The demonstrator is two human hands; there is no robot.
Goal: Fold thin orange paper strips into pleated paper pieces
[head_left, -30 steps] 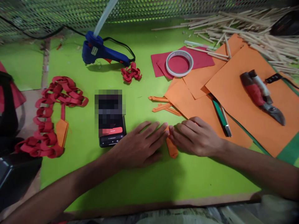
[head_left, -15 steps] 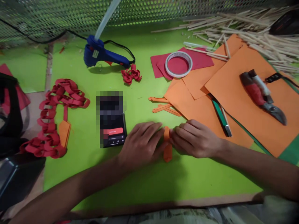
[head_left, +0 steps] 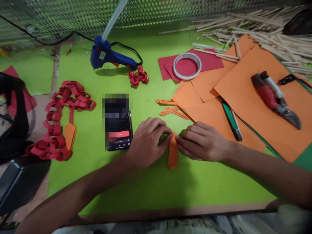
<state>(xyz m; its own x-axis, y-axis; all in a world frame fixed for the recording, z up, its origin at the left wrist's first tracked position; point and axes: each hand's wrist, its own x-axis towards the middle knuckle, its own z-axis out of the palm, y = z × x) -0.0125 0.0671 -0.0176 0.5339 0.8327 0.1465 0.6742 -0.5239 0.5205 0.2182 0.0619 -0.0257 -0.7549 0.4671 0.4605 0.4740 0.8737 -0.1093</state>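
Observation:
A folded orange paper strip [head_left: 173, 154] lies on the green table sheet [head_left: 151, 188], pointing toward me. My left hand [head_left: 148, 141] presses its top end from the left with curled fingers. From the right, my right hand [head_left: 202, 141] pinches the same end with its fingertips. Both hands meet at the strip's far end. A phone [head_left: 118, 130] lies just left of my left hand.
Orange paper sheets [head_left: 243, 94] with a red-handled cutter [head_left: 275, 97] lie at right. Loose orange strips [head_left: 170, 109], a tape ring [head_left: 187, 66] on red paper, a blue glue gun [head_left: 109, 55], a red paper chain [head_left: 60, 120] and wooden sticks [head_left: 263, 29] surround the hands.
The orange strip has turned from slanting right to nearly straight toward me. My left fingers have curled in from flat, and both hands shifted slightly up the table.

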